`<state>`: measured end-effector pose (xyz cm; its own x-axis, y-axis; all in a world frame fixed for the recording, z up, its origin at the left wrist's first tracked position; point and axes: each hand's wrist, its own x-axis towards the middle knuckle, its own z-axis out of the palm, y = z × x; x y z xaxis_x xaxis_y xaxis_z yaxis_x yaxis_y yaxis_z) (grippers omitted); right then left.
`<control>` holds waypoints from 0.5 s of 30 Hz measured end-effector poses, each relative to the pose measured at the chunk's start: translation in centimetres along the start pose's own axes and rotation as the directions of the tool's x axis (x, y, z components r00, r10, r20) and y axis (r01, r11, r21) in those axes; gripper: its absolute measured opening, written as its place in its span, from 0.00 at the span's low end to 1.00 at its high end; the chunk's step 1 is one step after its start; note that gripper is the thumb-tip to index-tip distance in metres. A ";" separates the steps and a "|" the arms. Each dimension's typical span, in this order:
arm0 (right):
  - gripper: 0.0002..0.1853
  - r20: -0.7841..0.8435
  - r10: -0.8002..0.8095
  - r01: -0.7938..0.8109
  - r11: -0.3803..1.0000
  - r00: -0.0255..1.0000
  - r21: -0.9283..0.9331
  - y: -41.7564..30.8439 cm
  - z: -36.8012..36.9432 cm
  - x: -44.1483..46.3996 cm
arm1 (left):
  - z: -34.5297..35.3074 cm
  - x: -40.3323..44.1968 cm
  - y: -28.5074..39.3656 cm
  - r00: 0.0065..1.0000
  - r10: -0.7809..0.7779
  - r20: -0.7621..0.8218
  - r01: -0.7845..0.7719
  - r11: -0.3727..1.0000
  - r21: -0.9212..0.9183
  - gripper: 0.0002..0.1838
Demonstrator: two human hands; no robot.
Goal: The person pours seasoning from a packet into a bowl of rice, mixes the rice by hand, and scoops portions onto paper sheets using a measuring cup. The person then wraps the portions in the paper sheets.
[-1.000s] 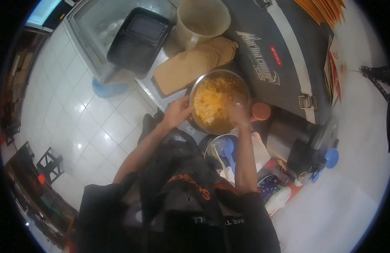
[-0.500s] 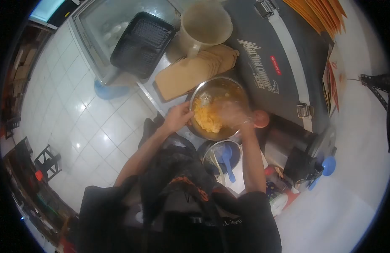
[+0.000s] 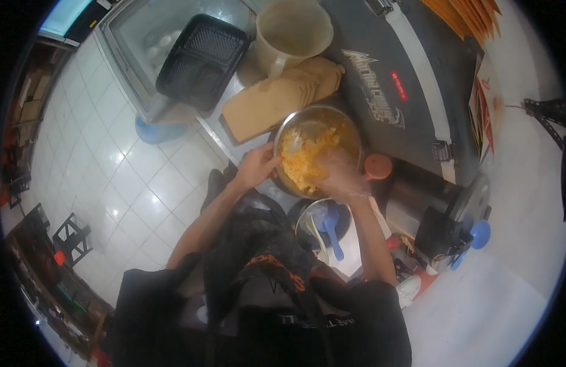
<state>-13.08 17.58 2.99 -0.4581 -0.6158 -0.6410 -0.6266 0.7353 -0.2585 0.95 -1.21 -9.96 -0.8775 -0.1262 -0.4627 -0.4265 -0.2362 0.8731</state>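
Observation:
A round metal bowl [image 3: 355, 136] holds a crumbly yellow-orange mixture [image 3: 300, 166], with a paler patch near its far left side. My left hand [image 3: 258, 166] grips the bowl's left rim, fingers closed on the edge. Inside the bowl, my right hand [image 3: 341, 177] reaches into the mixture from the lower right. It is somewhat blurred, and its fingers are sunk in or hidden by the mixture. Just below the bowl stands a smaller container [image 3: 302, 227] with a blue spoon [image 3: 332, 232] in it.
Flat brown cardboard pieces [image 3: 258, 110] lie beyond the bowl, near a black divided tray [image 3: 203, 61] and a large whitish pitcher [image 3: 293, 30]. A grey strapped case [image 3: 411, 79] stands to the right. A pinkish round-ended object [image 3: 377, 166] sits beside the bowl, near a dark pot [image 3: 420, 196].
My right hand has shifted slightly down and left within the bowl and is less blurred. The mixture has been pushed about, with more showing toward the far side. My left hand stays on the rim.

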 end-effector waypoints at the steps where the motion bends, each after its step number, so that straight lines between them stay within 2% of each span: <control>1: 0.29 -0.142 0.020 -0.019 1.000 0.990 0.005 0.4 0.7 -0.4 | 0.1 0.0 -0.1 1.000 -0.004 0.004 0.004 1.000 -0.001 0.11; 3: 0.30 -0.133 0.067 -0.066 0.998 0.989 0.012 0.7 2.3 0.4 | 0.0 0.1 -0.2 1.000 0.029 -0.003 -0.028 0.998 0.059 0.12; 5: 0.32 -0.128 0.107 -0.106 0.994 0.986 0.017 1.8 4.1 2.2 | 0.0 0.2 -0.5 1.000 0.025 -0.003 -0.025 0.999 0.041 0.12; 8: 0.28 -0.174 0.180 -0.164 0.981 0.968 0.104 4.6 5.6 5.5 | 0.2 0.0 0.4 1.000 0.007 -0.004 -0.007 1.000 0.012 0.13; 10: 0.25 -0.257 0.168 -0.100 0.961 0.952 0.257 6.5 4.5 6.6 | 0.4 -0.3 0.6 1.000 -0.014 -0.013 0.014 1.000 -0.001 0.14; 12: 0.24 -0.154 0.239 -0.164 0.907 0.959 0.388 5.1 2.0 5.1 | 0.0 -0.1 0.5 1.000 -0.006 0.008 0.006 1.000 0.012 0.16; 14: 0.24 -0.058 0.279 -0.234 0.887 0.959 0.399 1.1 -1.5 1.8 | 0.1 -0.2 0.9 1.000 -0.011 0.008 0.011 1.000 0.001 0.16; 15: 0.25 -0.078 0.243 -0.204 0.918 0.967 0.340 2.1 0.1 1.7 | 0.2 -0.3 1.0 1.000 -0.017 0.008 0.017 1.000 -0.009 0.16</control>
<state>-15.14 18.07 1.28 -0.6447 -0.4386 -0.6261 -0.2673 0.8967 -0.3528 0.72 -1.23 -8.90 -0.8720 -0.1141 -0.4760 -0.4391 -0.2473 0.8637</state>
